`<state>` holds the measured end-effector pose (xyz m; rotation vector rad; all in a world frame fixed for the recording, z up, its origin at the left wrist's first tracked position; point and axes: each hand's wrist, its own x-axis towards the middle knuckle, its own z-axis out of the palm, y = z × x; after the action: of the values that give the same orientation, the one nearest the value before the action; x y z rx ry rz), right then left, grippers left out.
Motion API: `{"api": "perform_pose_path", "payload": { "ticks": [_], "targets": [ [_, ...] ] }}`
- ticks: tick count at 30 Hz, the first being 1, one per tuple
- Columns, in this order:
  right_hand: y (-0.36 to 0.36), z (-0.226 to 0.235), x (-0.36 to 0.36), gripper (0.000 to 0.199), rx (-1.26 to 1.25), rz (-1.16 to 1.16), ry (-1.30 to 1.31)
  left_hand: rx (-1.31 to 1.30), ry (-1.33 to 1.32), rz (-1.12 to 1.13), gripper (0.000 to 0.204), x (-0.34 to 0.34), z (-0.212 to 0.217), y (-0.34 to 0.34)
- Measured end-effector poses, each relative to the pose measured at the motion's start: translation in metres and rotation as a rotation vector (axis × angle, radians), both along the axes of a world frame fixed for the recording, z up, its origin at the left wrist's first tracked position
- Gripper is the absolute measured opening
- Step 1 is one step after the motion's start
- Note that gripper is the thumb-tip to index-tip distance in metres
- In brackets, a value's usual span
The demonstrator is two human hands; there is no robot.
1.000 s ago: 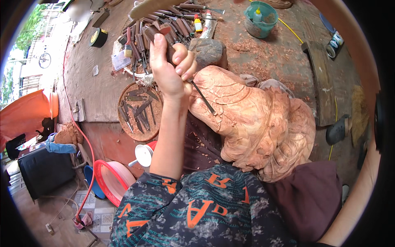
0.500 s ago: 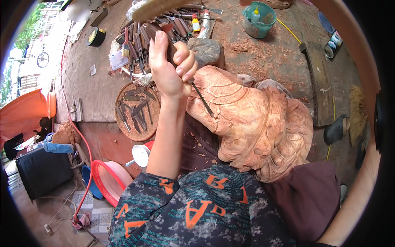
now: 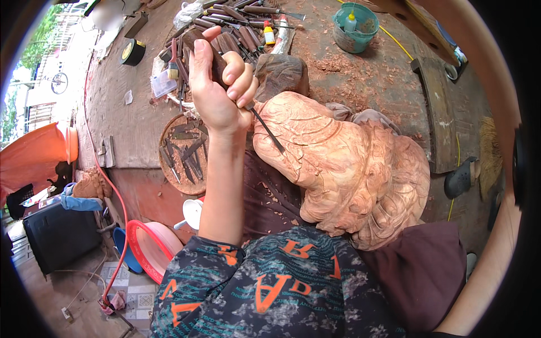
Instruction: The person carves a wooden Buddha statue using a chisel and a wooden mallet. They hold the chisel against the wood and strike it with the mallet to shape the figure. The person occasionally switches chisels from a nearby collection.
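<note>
My left hand [image 3: 221, 93] is closed around the brown wooden handle of a chisel [image 3: 265, 128]. The thin dark blade slants down to the right, its tip touching the upper left part of a reddish wood carving [image 3: 338, 163]. Flowing grooves and rounded folds cover the carving, which lies against my lap on dark brown cloth [image 3: 414, 265]. Along the right rim runs my right forearm [image 3: 484, 270], but its hand is out of view. A brown wooden piece [image 3: 420, 31] cuts across the upper right; what holds it is hidden.
Many wood-handled chisels [image 3: 242, 34] are heaped beyond my left hand, beside a dark wooden block [image 3: 282, 73]. A round tray [image 3: 166, 143] of blades sits left of my forearm. Further out are a green bucket [image 3: 356, 28], a plank [image 3: 442, 121] and a red-rimmed basin [image 3: 133, 248].
My left hand and the chisel have shifted up and left, the tip moving along the carving. The blurred wooden piece at the top edge has gone; one now shows at upper right.
</note>
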<state>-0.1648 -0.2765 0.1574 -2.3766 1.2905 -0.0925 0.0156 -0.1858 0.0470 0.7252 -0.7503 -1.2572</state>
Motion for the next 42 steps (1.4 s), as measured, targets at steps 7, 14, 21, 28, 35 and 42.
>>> {"api": "perform_pose_path", "payload": {
  "ticks": [7,14,21,28,35,42],
  "targets": [
    [-0.002,0.004,0.002,0.039,0.026,-0.009,0.034,-0.02,0.03,-0.047,0.034,0.003,-0.006,-0.002],
    [-0.003,0.01,0.003,0.04,0.055,-0.024,0.089,0.045,0.044,0.002,0.031,0.0,-0.008,-0.002],
    [-0.004,0.021,0.008,0.041,0.148,-0.075,0.224,0.066,0.06,-0.015,0.03,-0.001,-0.009,0.001],
    [-0.003,0.018,0.002,0.036,0.088,-0.04,0.204,0.051,0.015,-0.102,0.025,0.0,-0.013,-0.002],
    [0.0,0.013,-0.003,0.033,0.054,-0.027,0.144,0.047,0.047,-0.111,0.026,-0.004,-0.012,0.001],
    [0.001,0.017,-0.007,0.03,0.04,-0.042,0.121,0.048,0.082,-0.12,0.032,-0.007,-0.013,0.002]
  ]
}}
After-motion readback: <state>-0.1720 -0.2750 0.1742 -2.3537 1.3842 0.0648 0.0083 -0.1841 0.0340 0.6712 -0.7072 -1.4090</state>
